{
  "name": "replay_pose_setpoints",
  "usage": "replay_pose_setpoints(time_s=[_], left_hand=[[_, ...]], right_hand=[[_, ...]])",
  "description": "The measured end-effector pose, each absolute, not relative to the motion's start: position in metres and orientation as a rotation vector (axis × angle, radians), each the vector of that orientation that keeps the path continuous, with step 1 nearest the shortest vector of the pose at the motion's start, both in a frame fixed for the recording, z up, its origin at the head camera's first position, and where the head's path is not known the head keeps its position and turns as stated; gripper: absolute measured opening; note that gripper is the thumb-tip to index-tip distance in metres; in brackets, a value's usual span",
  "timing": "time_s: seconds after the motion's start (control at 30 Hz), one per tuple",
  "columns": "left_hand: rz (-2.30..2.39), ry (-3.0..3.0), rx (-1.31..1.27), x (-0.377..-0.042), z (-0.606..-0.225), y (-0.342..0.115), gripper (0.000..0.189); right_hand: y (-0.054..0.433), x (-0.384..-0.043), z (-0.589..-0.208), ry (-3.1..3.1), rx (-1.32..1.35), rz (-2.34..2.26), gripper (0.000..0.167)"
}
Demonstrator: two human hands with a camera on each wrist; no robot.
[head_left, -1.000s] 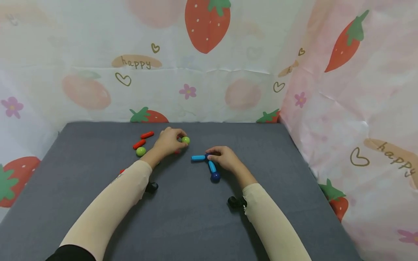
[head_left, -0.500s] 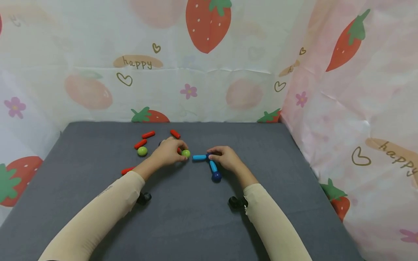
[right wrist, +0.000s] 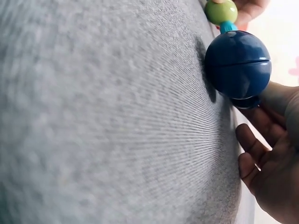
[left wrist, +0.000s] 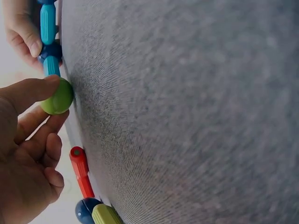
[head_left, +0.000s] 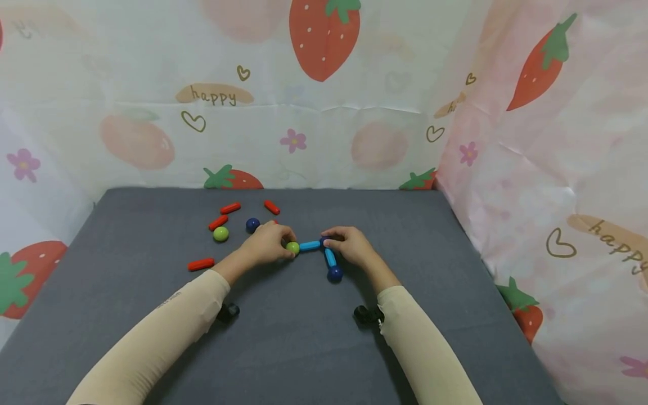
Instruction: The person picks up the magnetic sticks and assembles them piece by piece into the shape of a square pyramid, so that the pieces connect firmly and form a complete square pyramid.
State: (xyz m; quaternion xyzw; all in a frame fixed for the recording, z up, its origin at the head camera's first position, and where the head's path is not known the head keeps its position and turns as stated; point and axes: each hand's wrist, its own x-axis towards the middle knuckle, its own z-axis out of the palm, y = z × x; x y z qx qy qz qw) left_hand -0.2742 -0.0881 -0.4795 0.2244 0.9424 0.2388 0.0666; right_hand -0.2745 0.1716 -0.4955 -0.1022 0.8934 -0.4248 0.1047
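Observation:
In the head view, my left hand (head_left: 265, 244) pinches a green ball (head_left: 292, 248) between thumb and fingers, right at the end of a light-blue rod (head_left: 310, 246). That rod runs to a dark blue ball (left wrist: 49, 51), which my right hand (head_left: 350, 244) grips with its fingertips and partly hides. From this joint a second light-blue rod (head_left: 330, 257) slants toward the front and ends in another dark blue ball (right wrist: 238, 64), large in the right wrist view. Thumb and green ball cover the rod's near end in the left wrist view.
Left and behind my left hand lie several red rods (head_left: 201, 264), a loose green ball (head_left: 220, 234) and a loose dark blue ball (head_left: 252, 225). A yellow-green rod (left wrist: 106, 214) shows low in the left wrist view. Patterned sheets (head_left: 324, 146) stand behind the grey table (head_left: 283, 349).
My left hand has brought the green ball from the back toward the front, up to the light-blue rod's end. The right hand keeps its hold on the dark blue ball.

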Motion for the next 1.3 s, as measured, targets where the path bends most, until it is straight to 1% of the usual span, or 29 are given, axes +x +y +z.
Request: replay_pose_setpoints(time_s=[0.43, 0.6, 0.77, 0.93, 1.07, 1.3], left_hand=[[0.696, 2.842, 0.659, -0.276, -0.481, -0.087, 0.033], [0.693, 2.833, 0.665, -0.279, -0.481, -0.089, 0.034], [0.696, 2.827, 0.682, -0.281, -0.481, -0.091, 0.034], [0.708, 2.831, 0.686, -0.282, -0.481, -0.092, 0.033], [0.713, 2.827, 0.699, -0.281, -0.482, -0.092, 0.032], [0.715, 2.826, 0.728, -0.279, -0.484, -0.090, 0.033]], right_hand=[[0.169, -0.265, -0.496, 2.705, -0.251, -1.245, 0.026], [0.168, -0.262, -0.495, 2.720, -0.272, -1.213, 0.028], [0.169, -0.268, -0.487, 2.719, -0.372, -1.145, 0.030], [0.165, -0.284, -0.476, 2.696, -0.554, -1.053, 0.032], [0.159, -0.294, -0.474, 2.626, -0.659, -0.950, 0.030], [0.153, -0.300, -0.476, 2.517, -0.702, -0.896, 0.026]])
